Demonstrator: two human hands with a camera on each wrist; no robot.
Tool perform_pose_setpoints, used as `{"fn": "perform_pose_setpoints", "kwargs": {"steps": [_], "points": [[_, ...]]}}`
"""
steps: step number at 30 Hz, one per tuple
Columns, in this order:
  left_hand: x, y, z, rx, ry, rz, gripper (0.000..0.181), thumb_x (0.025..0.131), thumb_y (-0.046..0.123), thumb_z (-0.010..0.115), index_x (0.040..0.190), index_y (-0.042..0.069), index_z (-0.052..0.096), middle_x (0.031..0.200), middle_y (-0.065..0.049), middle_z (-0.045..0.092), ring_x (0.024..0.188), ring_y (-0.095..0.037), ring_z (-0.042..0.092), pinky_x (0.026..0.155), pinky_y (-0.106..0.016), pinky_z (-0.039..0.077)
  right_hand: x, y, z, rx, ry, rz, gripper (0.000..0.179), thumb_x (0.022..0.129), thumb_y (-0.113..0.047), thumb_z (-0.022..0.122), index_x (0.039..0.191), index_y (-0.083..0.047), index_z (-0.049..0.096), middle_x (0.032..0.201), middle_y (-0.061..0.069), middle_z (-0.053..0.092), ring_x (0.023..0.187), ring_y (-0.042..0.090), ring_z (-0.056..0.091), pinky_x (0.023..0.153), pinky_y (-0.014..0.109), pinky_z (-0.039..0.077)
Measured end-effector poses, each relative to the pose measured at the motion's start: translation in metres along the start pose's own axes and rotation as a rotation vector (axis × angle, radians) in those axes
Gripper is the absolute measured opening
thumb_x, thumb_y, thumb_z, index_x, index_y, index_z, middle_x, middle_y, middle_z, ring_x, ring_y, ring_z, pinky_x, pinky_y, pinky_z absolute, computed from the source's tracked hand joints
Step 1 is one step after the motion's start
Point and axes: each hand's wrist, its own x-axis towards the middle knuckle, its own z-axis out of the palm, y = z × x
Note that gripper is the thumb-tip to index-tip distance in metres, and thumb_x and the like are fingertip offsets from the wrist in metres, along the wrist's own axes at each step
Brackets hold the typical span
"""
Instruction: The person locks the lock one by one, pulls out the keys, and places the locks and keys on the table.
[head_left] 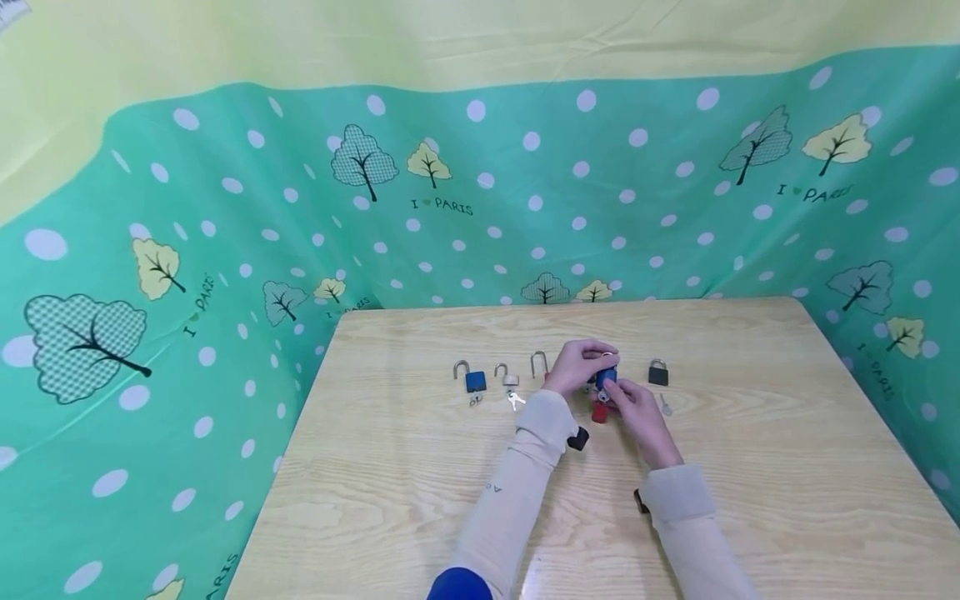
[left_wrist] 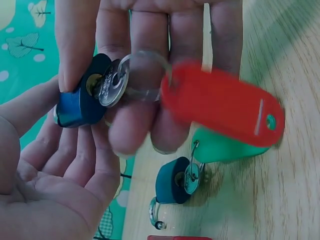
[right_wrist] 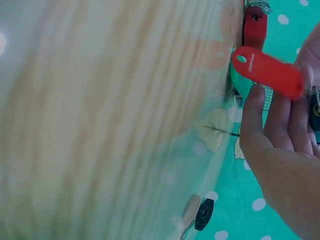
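Observation:
A blue padlock is held up between both hands. A key stands in its keyhole, and a red tag hangs from the key's ring. My left hand grips the padlock at its shackle end, with the thumb against that end in the left wrist view. My right hand pinches the padlock's body near the keyhole. In the right wrist view the padlock is cut off at the edge. Behind the hands a second blue padlock lies on the table, its key joined to a green tag.
Left of the hands lie a blue padlock, a small pale padlock and a partly hidden red padlock, their shackles raised. To the right are a black padlock and a key. A patterned curtain walls the wooden table.

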Motion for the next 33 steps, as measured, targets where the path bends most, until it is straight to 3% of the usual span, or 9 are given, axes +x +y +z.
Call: {"fn": "perform_pose_setpoints", "kwargs": {"steps": [6, 11, 18, 25, 33], "points": [[0.000, 0.000, -0.001, 0.004, 0.009, -0.028, 0.018, 0.091, 0.025, 0.074, 0.106, 0.015, 0.075, 0.099, -0.002, 0.077, 0.087, -0.009, 0.070, 0.081, -0.023, 0.054, 0.000, -0.003, 0.002, 0.055, 0.013, 0.017, 0.050, 0.106, -0.036, 0.045, 0.127, 0.009, 0.053, 0.114, 0.021, 0.071, 0.089, 0.005, 0.069, 0.095, 0.029, 0.053], [0.001, -0.002, -0.002, -0.011, 0.013, -0.044, 0.018, 0.089, 0.025, 0.075, 0.105, 0.015, 0.075, 0.092, -0.003, 0.077, 0.080, -0.010, 0.070, 0.080, -0.024, 0.052, -0.001, -0.004, 0.004, 0.080, 0.039, 0.018, 0.049, 0.106, -0.034, 0.046, 0.127, 0.010, 0.053, 0.109, 0.019, 0.071, 0.085, 0.005, 0.069, 0.088, 0.025, 0.055], [0.002, -0.004, -0.004, -0.084, 0.034, -0.063, 0.016, 0.088, 0.024, 0.077, 0.101, 0.015, 0.076, 0.088, -0.001, 0.077, 0.075, -0.009, 0.070, 0.082, -0.039, 0.058, 0.000, -0.003, 0.006, 0.115, 0.118, 0.022, 0.047, 0.105, -0.034, 0.048, 0.122, 0.009, 0.057, 0.095, 0.005, 0.069, 0.082, 0.002, 0.065, 0.081, 0.022, 0.055], [0.001, -0.005, -0.010, -0.079, 0.019, -0.057, 0.018, 0.088, 0.025, 0.077, 0.103, 0.015, 0.076, 0.092, -0.003, 0.078, 0.077, -0.012, 0.072, 0.081, -0.034, 0.058, 0.001, -0.002, 0.006, 0.120, 0.146, 0.032, 0.048, 0.105, -0.035, 0.048, 0.124, 0.007, 0.058, 0.092, 0.000, 0.068, 0.082, 0.002, 0.064, 0.080, 0.018, 0.054], [0.000, -0.002, -0.011, 0.012, 0.062, -0.027, 0.016, 0.085, 0.021, 0.080, 0.099, 0.013, 0.076, 0.088, -0.003, 0.077, 0.074, -0.009, 0.070, 0.074, -0.024, 0.054, -0.001, -0.002, 0.006, 0.101, 0.150, 0.022, 0.048, 0.105, -0.033, 0.048, 0.125, 0.009, 0.058, 0.095, 0.007, 0.069, 0.082, 0.002, 0.063, 0.079, 0.016, 0.053]]}}
